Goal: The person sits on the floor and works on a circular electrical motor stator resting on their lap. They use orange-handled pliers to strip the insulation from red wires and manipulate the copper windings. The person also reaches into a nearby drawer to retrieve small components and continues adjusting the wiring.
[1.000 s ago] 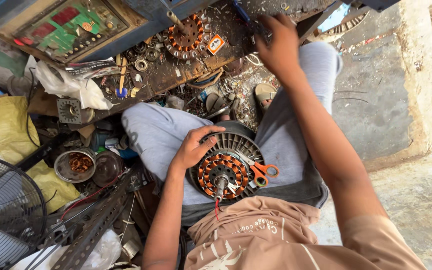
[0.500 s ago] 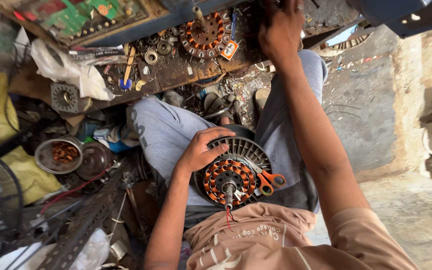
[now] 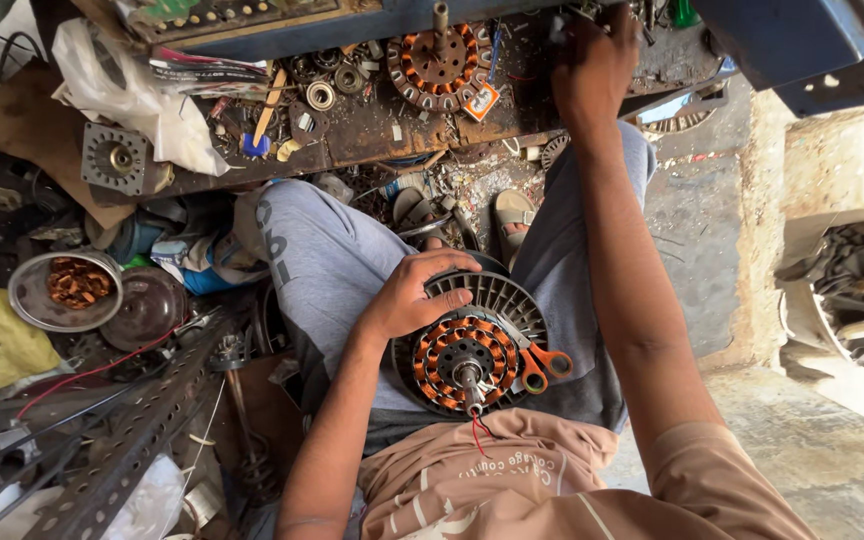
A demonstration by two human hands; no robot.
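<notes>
Two hands working | left hand [image 3: 414,296] rests on our lap's stator [image 3: 472,345], fingers spread, scissors [image 3: 537,362] on it | right hand [image 3: 592,70] reaches far to the bench [image 3: 372,130]; we cannot tell its grip.

Fan motor [image 3: 472,355] on the lap; scissors [image 3: 537,362] on it; second motor [image 3: 439,62] on the bench [image 3: 372,135] beyond.

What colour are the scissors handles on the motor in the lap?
Orange. The scissors lie on the motor, beside the left hand, seen best in the head view.
</notes>
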